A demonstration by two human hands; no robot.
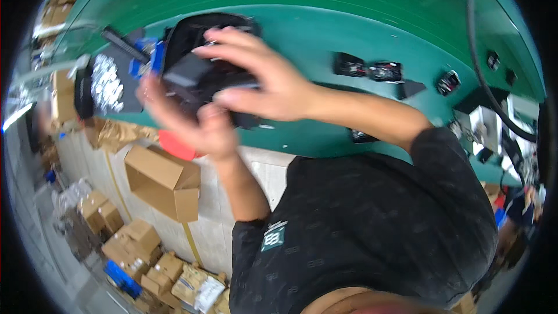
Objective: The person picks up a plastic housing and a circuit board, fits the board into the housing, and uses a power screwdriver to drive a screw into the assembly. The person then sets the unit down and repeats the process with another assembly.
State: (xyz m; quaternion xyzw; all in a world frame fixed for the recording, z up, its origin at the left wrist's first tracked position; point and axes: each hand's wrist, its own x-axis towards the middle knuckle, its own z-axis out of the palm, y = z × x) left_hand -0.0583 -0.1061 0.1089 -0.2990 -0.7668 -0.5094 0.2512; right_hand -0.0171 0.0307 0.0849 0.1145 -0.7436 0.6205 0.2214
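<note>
A dark, block-shaped black part (190,71) sits between my hands, blurred by motion. My left hand (200,131) cups it from the near left side, with long fingers along its edge and the thumb against it. Over its right side reaches my right hand (270,78), fingers stretched and spread, thumb pointing at the part. Whether the right fingers press on it I cannot tell. Behind the part lies a black tray (200,21), whose inside is mostly hidden by my hands.
On the green bench (296,40) several small black and red units (386,71) lie to the right. At left are a blue bin (152,58) and a pile of silvery pieces (107,84). An opened carton (163,180) stands on the floor; a black cable (479,64) hangs at right.
</note>
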